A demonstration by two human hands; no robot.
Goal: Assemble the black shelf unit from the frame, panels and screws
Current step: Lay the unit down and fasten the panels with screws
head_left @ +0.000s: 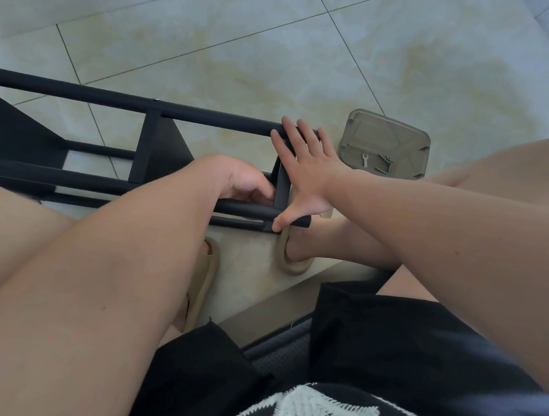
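Grey tray (377,129) holding a small wrench (365,158) sits beside the right hand (307,169).

Left fingers (257,193) partly behind frame (208,115).

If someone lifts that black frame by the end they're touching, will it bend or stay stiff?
Probably stiff: the black frame is tubes joined by cross bars, all straight. Likely light for its size, being largely open space. Pushed, it may slide on the glossy tile floor rather than roll.
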